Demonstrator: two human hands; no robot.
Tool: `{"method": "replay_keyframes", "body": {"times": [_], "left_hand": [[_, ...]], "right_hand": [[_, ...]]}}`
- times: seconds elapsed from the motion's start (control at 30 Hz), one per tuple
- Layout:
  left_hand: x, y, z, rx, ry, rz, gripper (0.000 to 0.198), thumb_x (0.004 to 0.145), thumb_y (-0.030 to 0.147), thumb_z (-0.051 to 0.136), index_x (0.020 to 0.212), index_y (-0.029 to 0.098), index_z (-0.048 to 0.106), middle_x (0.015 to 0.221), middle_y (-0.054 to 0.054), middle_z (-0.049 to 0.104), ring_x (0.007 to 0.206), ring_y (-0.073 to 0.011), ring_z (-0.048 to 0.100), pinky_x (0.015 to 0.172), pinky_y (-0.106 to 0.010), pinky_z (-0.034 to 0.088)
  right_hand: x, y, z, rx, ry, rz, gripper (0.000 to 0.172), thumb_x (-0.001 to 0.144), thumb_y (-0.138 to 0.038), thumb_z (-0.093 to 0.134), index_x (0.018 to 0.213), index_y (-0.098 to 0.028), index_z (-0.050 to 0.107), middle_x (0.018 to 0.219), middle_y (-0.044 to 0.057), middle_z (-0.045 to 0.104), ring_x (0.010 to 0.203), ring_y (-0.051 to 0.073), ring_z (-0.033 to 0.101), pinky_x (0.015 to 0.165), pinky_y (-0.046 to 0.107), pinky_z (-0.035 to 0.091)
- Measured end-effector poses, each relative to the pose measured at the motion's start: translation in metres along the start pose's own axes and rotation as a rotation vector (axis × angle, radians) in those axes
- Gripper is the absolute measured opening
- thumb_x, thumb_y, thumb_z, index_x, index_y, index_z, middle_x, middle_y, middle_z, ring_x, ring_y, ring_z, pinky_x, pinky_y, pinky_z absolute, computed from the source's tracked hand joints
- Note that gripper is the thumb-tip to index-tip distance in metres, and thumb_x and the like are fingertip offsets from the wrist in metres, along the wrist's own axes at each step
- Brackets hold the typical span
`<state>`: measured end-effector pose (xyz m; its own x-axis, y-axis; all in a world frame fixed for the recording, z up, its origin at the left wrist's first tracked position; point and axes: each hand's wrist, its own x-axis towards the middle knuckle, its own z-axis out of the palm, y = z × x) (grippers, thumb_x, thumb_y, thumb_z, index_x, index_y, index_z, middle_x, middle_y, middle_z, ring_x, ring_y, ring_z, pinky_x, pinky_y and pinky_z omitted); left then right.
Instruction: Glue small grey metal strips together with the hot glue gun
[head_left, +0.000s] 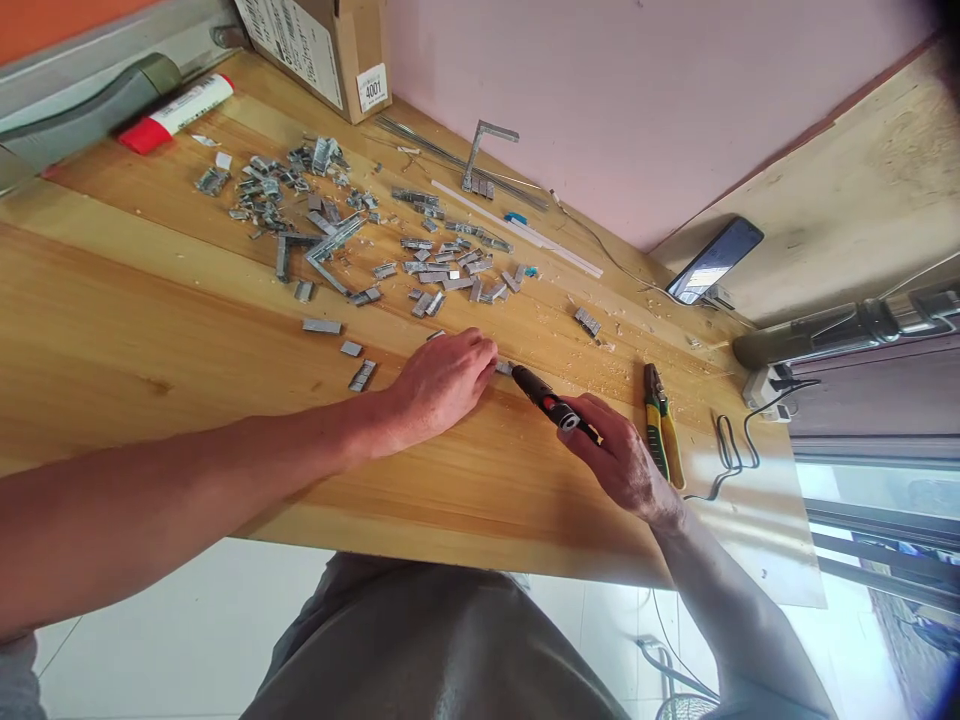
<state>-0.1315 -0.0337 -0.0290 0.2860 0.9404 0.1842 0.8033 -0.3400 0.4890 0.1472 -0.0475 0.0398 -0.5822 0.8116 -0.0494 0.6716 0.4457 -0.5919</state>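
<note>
My left hand [442,388] is closed, its thumb and fingers pinching one end of a small grey flat piece [504,368] low over the wooden table. The fingers hide most of that piece. From the right, my right hand [619,455] grips a black hand tool [541,394] with a red spot and a round, pale-centred part. The tool's narrow tip meets the free end of the grey piece; whether it bites on it I cannot tell. Several loose grey metal pieces [363,375] lie left of my left hand, and more grey strips [442,270] are scattered beyond it.
Green-and-yellow pliers [660,425] lie right of my right hand. Farther back are a pile of grey scraps [277,185], a red-and-white tube [178,112], a cardboard box [360,60] and a phone [716,260] leaning by the wall. A black cable [731,450] lies at right.
</note>
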Motion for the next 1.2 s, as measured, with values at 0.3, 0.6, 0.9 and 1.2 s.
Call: {"method": "replay_keyframes", "body": {"times": [0.3, 0.6, 0.9, 1.2], "left_hand": [[0.002, 0.004, -0.002, 0.014, -0.017, -0.009, 0.018, 0.107, 0.015, 0.055, 0.096, 0.018, 0.068, 0.098, -0.011, 0.071, 0.09, -0.0276, 0.071, 0.081, -0.04, 0.054], [0.004, 0.005, -0.001, 0.051, -0.028, 0.007, 0.019, 0.108, 0.016, 0.054, 0.102, 0.015, 0.071, 0.101, -0.013, 0.073, 0.091, -0.0289, 0.073, 0.081, -0.041, 0.053], [0.003, 0.007, -0.005, 0.084, -0.051, -0.013, 0.019, 0.108, 0.017, 0.054, 0.105, 0.015, 0.072, 0.103, -0.012, 0.074, 0.095, -0.0277, 0.075, 0.081, -0.038, 0.051], [0.003, 0.008, -0.002, 0.083, -0.03, -0.021, 0.019, 0.107, 0.017, 0.055, 0.102, 0.015, 0.073, 0.102, -0.012, 0.075, 0.092, -0.0271, 0.075, 0.08, -0.038, 0.051]], "right_hand": [[-0.002, 0.018, -0.015, 0.116, -0.019, 0.218, 0.036, 0.107, -0.058, 0.064, 0.104, -0.023, 0.074, 0.087, 0.0, 0.065, 0.078, 0.018, 0.056, 0.071, 0.032, 0.045], [0.0, 0.008, -0.007, 0.123, 0.011, 0.161, 0.028, 0.108, -0.049, 0.063, 0.1, -0.023, 0.07, 0.088, 0.0, 0.064, 0.081, 0.018, 0.056, 0.074, 0.032, 0.045], [-0.015, 0.005, 0.004, 0.111, -0.003, 0.155, 0.026, 0.112, -0.047, 0.06, 0.11, -0.024, 0.072, 0.093, 0.002, 0.061, 0.084, 0.019, 0.054, 0.077, 0.033, 0.043], [-0.016, 0.006, 0.009, 0.101, 0.058, 0.168, 0.028, 0.112, -0.047, 0.059, 0.123, -0.026, 0.073, 0.096, 0.002, 0.064, 0.085, 0.021, 0.055, 0.078, 0.036, 0.045]]}}
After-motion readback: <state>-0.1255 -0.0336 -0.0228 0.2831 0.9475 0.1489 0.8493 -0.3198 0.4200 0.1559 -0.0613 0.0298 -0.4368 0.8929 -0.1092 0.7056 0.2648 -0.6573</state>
